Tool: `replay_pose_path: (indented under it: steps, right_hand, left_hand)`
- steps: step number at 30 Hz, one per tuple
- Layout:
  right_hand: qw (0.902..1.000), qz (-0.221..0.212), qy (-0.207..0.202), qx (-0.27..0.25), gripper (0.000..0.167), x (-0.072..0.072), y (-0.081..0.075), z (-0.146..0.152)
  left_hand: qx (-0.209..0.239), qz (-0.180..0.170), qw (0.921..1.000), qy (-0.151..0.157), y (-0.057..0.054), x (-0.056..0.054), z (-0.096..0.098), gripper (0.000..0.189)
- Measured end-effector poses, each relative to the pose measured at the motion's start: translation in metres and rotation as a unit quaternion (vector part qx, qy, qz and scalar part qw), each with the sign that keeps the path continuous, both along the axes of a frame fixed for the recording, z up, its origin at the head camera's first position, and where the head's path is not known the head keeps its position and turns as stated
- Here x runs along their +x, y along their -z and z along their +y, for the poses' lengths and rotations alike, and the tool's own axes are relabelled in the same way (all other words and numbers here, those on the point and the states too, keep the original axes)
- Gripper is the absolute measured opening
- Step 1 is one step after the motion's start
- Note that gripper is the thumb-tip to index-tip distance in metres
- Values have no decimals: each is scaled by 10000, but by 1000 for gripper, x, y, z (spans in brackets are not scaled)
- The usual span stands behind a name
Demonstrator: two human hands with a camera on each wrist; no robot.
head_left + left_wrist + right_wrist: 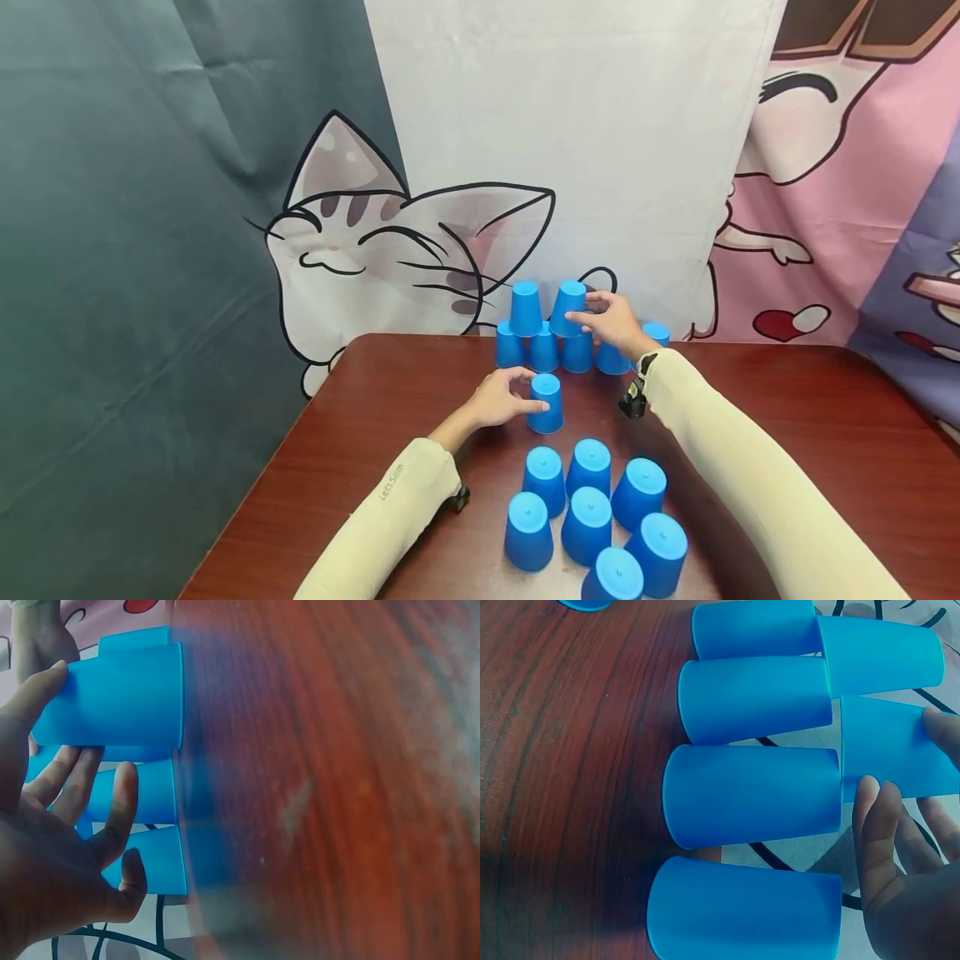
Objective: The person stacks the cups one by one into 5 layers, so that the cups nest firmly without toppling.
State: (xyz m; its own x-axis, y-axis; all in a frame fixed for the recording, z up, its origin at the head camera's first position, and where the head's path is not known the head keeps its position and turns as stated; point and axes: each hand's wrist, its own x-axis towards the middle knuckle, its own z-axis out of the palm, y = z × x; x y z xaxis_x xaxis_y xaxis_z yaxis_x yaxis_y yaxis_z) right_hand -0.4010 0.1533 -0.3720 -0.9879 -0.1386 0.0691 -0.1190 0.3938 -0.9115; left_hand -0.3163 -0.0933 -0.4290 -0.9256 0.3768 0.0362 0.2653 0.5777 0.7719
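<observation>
Blue cups, all upside down, stand on a reddish-brown wooden tabletop [420, 383]. At its far side runs a back row [543, 348] of five, the rightmost partly hidden behind the right wrist. On that row sits the upper left cup [526, 309], bridging the first and second cups from the left. Beside it, the upper right cup [567, 310] is above the second and third, held by the person's right grip [617, 323] between thumb and fingers. Nearer the camera, the left grip [497, 400] clasps the middle cup [547, 406], thumb on the near side; whether its rim touches the wood, I cannot tell. Closest of all is a loose front cluster [587, 527] of seven cups. Cream sleeves [757, 467] cover both forearms, and a cartoon cat [337, 258] is printed on the backdrop behind.
</observation>
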Motion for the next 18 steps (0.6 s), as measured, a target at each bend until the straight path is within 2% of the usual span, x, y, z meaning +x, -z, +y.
replay_pose_path:
  steps: [7, 13, 18]
  right_hand:
    - [9999, 37, -113, -49, 68, -1, -1, -1]
    - [9996, 214, -197, -14, 61, -1, -1, 3]
    - [9987, 373, -350, 81, 52, 7, 0, 12]
  left_hand:
    - [-69, -14, 10000, -51, -2, 4, 1, 55]
    - [-206, 99, 9997, -74, -2, 2, 1, 56]
    - [-239, 146, 9996, -69, -2, 2, 1, 57]
